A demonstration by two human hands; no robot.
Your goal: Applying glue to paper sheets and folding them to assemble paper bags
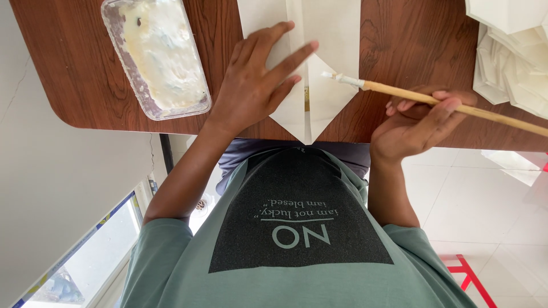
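My left hand (251, 85) lies flat, fingers spread, on a folded white paper (325, 34) whose pointed flap reaches the near edge of the brown wooden table (85, 68). My right hand (411, 122) grips a long wooden-handled brush (456, 105). The brush's white, paste-covered tip (337, 77) touches the right side of the paper's flap, just right of my left fingertips.
A clear rectangular tray (157, 54) of white paste sits on the table to the left of my left hand. A pile of folded white paper pieces (514, 57) fills the table's far right. Below the table edge are my green shirt and white floor tiles.
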